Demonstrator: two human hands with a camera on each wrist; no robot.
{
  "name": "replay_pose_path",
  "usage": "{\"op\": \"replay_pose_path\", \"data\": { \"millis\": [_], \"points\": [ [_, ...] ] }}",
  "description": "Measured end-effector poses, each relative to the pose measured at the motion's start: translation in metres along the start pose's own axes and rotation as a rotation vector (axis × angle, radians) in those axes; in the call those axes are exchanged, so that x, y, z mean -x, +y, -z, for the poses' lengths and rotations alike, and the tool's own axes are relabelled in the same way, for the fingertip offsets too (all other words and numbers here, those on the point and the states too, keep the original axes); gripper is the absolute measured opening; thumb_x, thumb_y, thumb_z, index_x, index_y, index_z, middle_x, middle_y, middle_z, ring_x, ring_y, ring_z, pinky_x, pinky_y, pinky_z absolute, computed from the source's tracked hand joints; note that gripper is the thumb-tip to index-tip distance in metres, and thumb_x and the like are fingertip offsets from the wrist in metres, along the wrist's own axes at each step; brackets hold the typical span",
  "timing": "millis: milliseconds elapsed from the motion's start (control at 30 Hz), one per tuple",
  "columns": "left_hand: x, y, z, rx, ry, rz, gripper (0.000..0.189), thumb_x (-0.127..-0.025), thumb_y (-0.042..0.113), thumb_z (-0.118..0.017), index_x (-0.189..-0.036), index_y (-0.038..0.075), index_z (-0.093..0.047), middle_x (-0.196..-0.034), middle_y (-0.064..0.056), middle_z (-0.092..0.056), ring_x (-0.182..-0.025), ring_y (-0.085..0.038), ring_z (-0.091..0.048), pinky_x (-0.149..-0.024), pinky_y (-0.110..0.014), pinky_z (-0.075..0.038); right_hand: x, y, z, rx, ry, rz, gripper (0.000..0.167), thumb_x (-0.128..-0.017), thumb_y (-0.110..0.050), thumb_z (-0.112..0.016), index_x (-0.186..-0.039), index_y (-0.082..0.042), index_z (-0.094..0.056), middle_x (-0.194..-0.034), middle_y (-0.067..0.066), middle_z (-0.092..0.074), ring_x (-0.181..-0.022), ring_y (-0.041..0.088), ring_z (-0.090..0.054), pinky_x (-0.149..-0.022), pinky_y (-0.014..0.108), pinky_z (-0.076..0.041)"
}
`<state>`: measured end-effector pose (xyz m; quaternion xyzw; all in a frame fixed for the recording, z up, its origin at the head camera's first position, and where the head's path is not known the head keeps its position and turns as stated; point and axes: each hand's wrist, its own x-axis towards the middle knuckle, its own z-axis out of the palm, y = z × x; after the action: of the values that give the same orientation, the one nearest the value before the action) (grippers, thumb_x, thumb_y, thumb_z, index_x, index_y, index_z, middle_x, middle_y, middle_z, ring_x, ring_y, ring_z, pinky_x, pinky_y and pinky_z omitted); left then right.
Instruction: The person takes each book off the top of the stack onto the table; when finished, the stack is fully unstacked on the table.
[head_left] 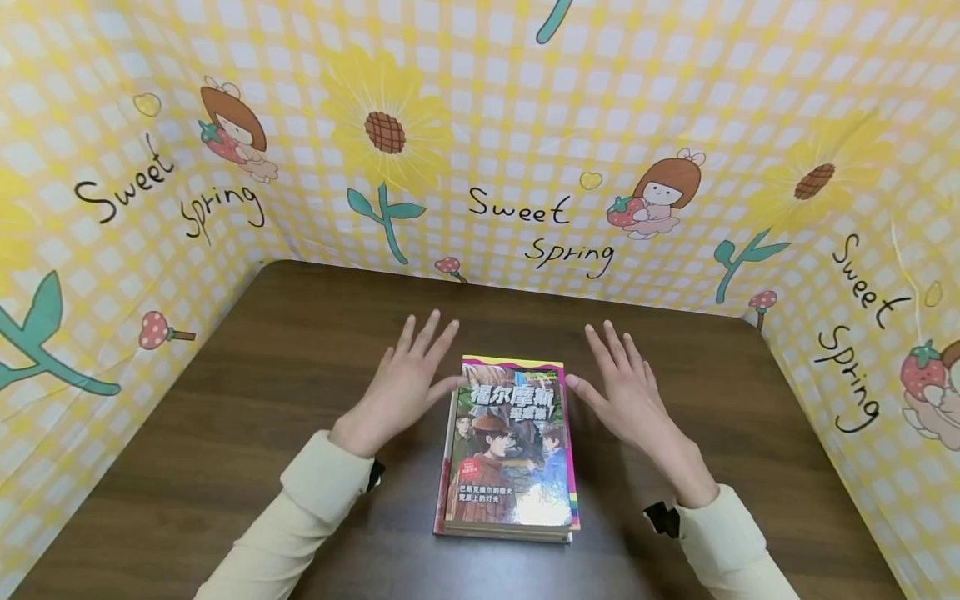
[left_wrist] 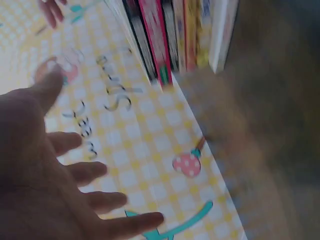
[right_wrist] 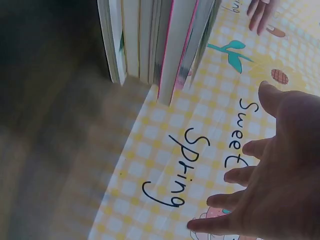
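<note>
A stack of books (head_left: pixel 502 454) lies on the table, topped by a glossy comic-style cover with Chinese lettering. My left hand (head_left: pixel 405 387) is spread just left of the stack, thumb close to its upper left edge. On the other side my right hand (head_left: pixel 633 396) is held with straight fingers, its thumb near the upper right edge. Both wrist views show a gap between palm and stack, and neither hand holds anything. Several spines, one bright pink, show on the pile of books (left_wrist: pixel 160 40) in the left wrist view; page edges of the books (right_wrist: pixel 175 50) appear in the right wrist view.
The dark brown wooden table (head_left: pixel 360 533) extends around the stack. Yellow checked cloth (head_left: pixel 510 108) with sunflowers and "Sweet Spring" lettering walls in the back and both sides. Dark straps (head_left: pixel 663 518) show at the cuffs of the pale sleeves (head_left: pixel 720 533).
</note>
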<state>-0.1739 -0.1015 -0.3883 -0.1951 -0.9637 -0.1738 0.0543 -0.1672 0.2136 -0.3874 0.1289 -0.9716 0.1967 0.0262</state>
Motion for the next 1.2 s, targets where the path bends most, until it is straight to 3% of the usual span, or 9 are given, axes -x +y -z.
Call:
{"op": "replay_pose_path", "data": {
  "millis": [133, 267, 467, 567, 667, 733, 933, 1067, 1200],
  "points": [
    [0.024, 0.015, -0.009, 0.065, -0.055, 0.071, 0.075, -0.093, 0.045, -0.059, -0.151, 0.007, -0.029, -0.156, -0.02, -0.022, -0.14, -0.047, -0.02, -0.096, -0.068, -0.036, 0.016, -0.007, -0.011, -0.035, -0.014, -0.011, 0.08, -0.095, -0.054, -0.05, -0.157, -0.024, -0.009, -0.162, 0.009, -0.001, -0.145, 0.04, -0.002, -0.104, 0.073, -0.013],
    [0.043, 0.03, -0.023, 0.204, -0.151, 0.182, 0.078, -0.092, 0.047, -0.061, -0.149, 0.003, -0.032, -0.15, -0.022, -0.035, -0.135, -0.044, -0.034, -0.094, -0.069, -0.038, 0.036, -0.013, -0.027, -0.063, -0.037, -0.008, 0.08, -0.095, -0.054, -0.05, -0.156, -0.018, -0.013, -0.161, 0.012, -0.006, -0.144, 0.041, -0.009, -0.101, 0.074, -0.019],
    [0.052, 0.036, -0.038, 0.423, -0.196, 0.272, 0.08, -0.087, 0.039, -0.07, -0.145, -0.004, -0.036, -0.138, -0.027, -0.048, -0.126, -0.042, -0.046, -0.098, -0.064, -0.037, 0.061, -0.018, -0.046, -0.153, -0.104, -0.042, 0.083, -0.093, -0.057, -0.051, -0.155, -0.013, -0.017, -0.16, 0.013, -0.014, -0.141, 0.042, -0.022, -0.099, 0.072, -0.028],
    [0.052, 0.033, -0.043, 0.536, -0.178, 0.293, 0.076, -0.086, 0.032, -0.073, -0.142, -0.006, -0.038, -0.112, -0.022, -0.061, -0.099, -0.032, -0.06, -0.084, -0.05, -0.05, 0.067, -0.019, -0.05, -0.198, -0.137, -0.07, 0.084, -0.093, -0.059, -0.051, -0.155, -0.014, -0.017, -0.159, 0.014, -0.017, -0.141, 0.04, -0.024, -0.102, 0.068, -0.029],
    [0.052, 0.029, -0.047, 0.632, -0.159, 0.309, 0.061, -0.086, 0.024, -0.074, -0.132, -0.005, -0.045, -0.082, -0.01, -0.057, -0.063, -0.019, -0.055, -0.056, -0.036, -0.05, 0.071, -0.019, -0.053, -0.229, -0.155, -0.095, 0.085, -0.091, -0.061, -0.05, -0.155, -0.016, -0.018, -0.159, 0.013, -0.019, -0.141, 0.037, -0.025, -0.105, 0.063, -0.03],
    [0.052, 0.026, -0.048, 0.669, -0.149, 0.32, 0.048, -0.087, 0.021, -0.073, -0.121, -0.003, -0.05, -0.075, -0.006, -0.052, -0.05, -0.014, -0.051, -0.046, -0.032, -0.048, 0.071, -0.019, -0.055, -0.246, -0.163, -0.105, 0.085, -0.091, -0.063, -0.05, -0.156, -0.019, -0.018, -0.159, 0.012, -0.019, -0.141, 0.036, -0.025, -0.106, 0.062, -0.03],
    [0.053, 0.015, -0.045, 0.779, -0.154, 0.33, 0.025, -0.088, 0.012, -0.07, -0.097, -0.001, -0.051, -0.07, -0.005, -0.056, -0.035, -0.011, -0.045, -0.037, -0.041, -0.048, 0.074, -0.019, -0.058, -0.283, -0.176, -0.095, 0.084, -0.09, -0.063, -0.051, -0.155, -0.02, -0.02, -0.158, 0.011, -0.024, -0.141, 0.033, -0.028, -0.107, 0.057, -0.031],
    [0.054, 0.001, -0.034, 0.889, -0.176, 0.345, 0.022, -0.089, 0.008, -0.067, -0.097, -0.002, -0.05, -0.069, -0.005, -0.063, -0.034, -0.008, -0.041, -0.034, -0.034, -0.044, 0.076, -0.02, -0.06, -0.296, -0.197, -0.096, 0.081, -0.09, -0.059, -0.054, -0.155, -0.021, -0.023, -0.156, 0.011, -0.029, -0.139, 0.033, -0.032, -0.107, 0.057, -0.032],
    [0.048, -0.017, -0.009, 0.912, -0.142, 0.365, 0.021, -0.091, 0.007, -0.063, -0.104, -0.004, -0.05, -0.078, -0.01, -0.067, -0.038, -0.008, -0.039, -0.034, -0.024, -0.037, 0.075, -0.021, -0.06, -0.309, -0.211, -0.116, 0.08, -0.09, -0.056, -0.057, -0.154, -0.022, -0.024, -0.154, 0.012, -0.032, -0.137, 0.034, -0.036, -0.105, 0.057, -0.034]
  ]
}}
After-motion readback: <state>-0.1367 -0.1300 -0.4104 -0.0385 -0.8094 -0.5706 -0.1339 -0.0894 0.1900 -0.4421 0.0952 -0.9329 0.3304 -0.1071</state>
